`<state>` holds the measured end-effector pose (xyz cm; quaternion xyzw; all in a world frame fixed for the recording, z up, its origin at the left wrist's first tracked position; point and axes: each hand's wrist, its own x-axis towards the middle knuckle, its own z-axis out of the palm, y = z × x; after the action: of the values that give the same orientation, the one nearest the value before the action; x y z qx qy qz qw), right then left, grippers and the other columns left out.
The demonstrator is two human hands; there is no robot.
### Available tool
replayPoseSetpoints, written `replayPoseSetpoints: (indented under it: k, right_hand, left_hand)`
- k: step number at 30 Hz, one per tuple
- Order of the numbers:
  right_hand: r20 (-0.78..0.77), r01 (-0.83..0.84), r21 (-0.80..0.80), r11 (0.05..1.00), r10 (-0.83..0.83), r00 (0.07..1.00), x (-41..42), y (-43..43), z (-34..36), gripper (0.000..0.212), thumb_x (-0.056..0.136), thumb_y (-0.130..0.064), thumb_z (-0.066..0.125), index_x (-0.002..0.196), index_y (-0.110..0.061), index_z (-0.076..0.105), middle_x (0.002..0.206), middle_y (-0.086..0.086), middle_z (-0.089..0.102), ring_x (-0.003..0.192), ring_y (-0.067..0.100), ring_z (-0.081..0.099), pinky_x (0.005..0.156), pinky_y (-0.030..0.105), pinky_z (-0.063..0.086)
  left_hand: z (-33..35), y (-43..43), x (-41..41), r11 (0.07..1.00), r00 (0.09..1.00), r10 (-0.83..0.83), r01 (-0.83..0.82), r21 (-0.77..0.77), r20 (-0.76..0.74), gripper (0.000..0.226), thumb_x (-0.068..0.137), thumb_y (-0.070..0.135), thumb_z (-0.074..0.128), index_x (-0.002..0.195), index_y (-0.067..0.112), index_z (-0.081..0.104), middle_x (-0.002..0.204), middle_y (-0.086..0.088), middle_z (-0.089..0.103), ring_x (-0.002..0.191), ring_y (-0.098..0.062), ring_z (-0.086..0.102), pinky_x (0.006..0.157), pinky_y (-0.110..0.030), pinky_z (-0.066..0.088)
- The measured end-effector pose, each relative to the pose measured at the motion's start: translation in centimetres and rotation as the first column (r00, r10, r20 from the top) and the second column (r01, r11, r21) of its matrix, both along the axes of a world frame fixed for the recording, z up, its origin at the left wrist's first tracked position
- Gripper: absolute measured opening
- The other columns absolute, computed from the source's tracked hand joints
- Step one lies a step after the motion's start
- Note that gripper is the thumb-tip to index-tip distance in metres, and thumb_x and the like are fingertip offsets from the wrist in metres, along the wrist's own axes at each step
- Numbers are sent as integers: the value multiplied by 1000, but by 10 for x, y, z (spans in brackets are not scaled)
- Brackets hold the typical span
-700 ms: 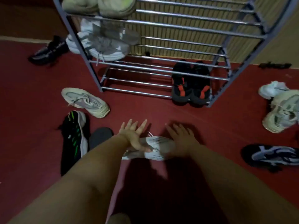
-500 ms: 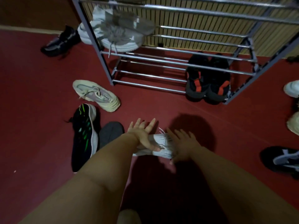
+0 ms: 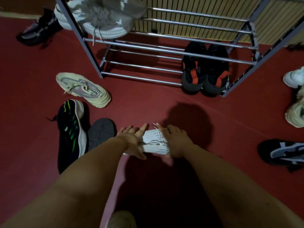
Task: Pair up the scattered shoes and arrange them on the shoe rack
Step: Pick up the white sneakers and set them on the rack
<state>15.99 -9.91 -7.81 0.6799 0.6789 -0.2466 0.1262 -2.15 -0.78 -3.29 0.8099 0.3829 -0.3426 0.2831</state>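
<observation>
Pressing white shoes [image 3: 155,143] together before the rack [image 3: 172,51]: left hand [image 3: 131,142] and right hand [image 3: 176,144] flank them, fingers splayed, keeping the pair aligned for lifting.

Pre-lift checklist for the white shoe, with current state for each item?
1. Left hand on the white shoe: ok, it lies against the shoe's left side.
2. Right hand on the shoe: ok, it covers the right end.
3. Fingers closed in a firm grip: cannot tell, the left fingers look spread.
4. Free space on the shoe rack: ok, the bars left of the black and red pair are bare.
5. Matching white shoe located: cannot tell; the white shoe at the right edge is cropped.
</observation>
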Motion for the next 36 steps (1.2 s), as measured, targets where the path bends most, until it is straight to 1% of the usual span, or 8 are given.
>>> replayPoseSetpoints:
  k: [10, 17, 23, 26, 28, 29, 31, 36]
  right_hand:
    - [68, -244, 172, 954, 236, 969, 88, -17, 62, 104, 75, -44, 66, 144, -45, -12, 148, 8, 27, 138, 28, 26, 114, 50, 19]
    - [203, -352, 346, 870, 297, 933, 154, -41, 125, 107, 59, -31, 77, 145, -29, 14, 139, 13, 44, 130, 32, 42, 111, 55, 16]
    - [83, 188, 618, 764, -301, 950, 201, -96, 159, 105, 70, -28, 76, 150, -24, 9, 151, 20, 29, 140, 39, 27, 113, 59, 22]
    - [-665, 932, 182, 312, -659, 351, 197, -121, 179, 92, 88, -31, 65, 152, -28, -2, 155, 19, 22, 137, 34, 34, 111, 40, 31]
    - [-833, 917, -332, 221, -525, -175, 192, -136, 185, 74, 95, -41, 48, 151, -33, 0, 145, 13, 42, 111, 34, 60, 88, 48, 51]
    - [-832, 866, -426, 260, -489, -262, 191, -142, 183, 67, 96, -42, 43, 151, -35, 5, 131, 4, 56, 94, 27, 65, 78, 46, 55]
    - [-857, 841, -397, 368, -476, -196, 194, -147, 180, 52, 98, -37, 41, 147, -37, 23, 97, -10, 67, 71, 12, 57, 65, 32, 56]
    - [-908, 841, -328, 431, -389, -155, 212, -157, 192, 33, 97, -26, 48, 123, -47, 46, 97, -11, 72, 85, 18, 62, 58, 26, 55]
  left_hand:
    - [23, -5, 39, 929, 900, 316, -230, -291, 299, 108, 56, 80, 57, 147, 48, 9, 154, -2, 26, 142, -19, 27, 117, -33, 23]
    - [72, -29, 95, 833, 827, 259, 70, -549, 499, 74, 92, -4, 51, 148, 24, 11, 137, 19, 34, 124, 11, 39, 90, 1, 33]
    - [97, -63, 148, 804, 661, 399, 82, -589, 636, 81, 89, -10, 52, 136, 35, 5, 110, 13, 52, 88, 21, 57, 76, -3, 44]
    - [113, -79, 172, 819, 574, 428, 82, -568, 699, 87, 89, -8, 54, 145, 31, 0, 132, 11, 44, 118, 5, 47, 88, -7, 44]
    - [120, -84, 186, 804, 519, 469, 85, -589, 715, 89, 89, -4, 55, 147, 34, 0, 151, 13, 29, 136, -7, 35, 106, -19, 37]
    - [125, -87, 193, 789, 497, 495, 86, -609, 712, 89, 90, -4, 55, 147, 36, 1, 155, 10, 25, 139, -10, 33, 111, -24, 32]
    - [136, -92, 210, 761, 475, 532, 96, -642, 701, 88, 90, -6, 52, 149, 34, 1, 157, 5, 23, 141, -11, 30, 111, -29, 29]
    - [155, -100, 246, 801, 472, 487, 93, -591, 735, 85, 88, 8, 61, 149, 41, 12, 151, 14, 35, 130, 0, 42, 112, -31, 34]
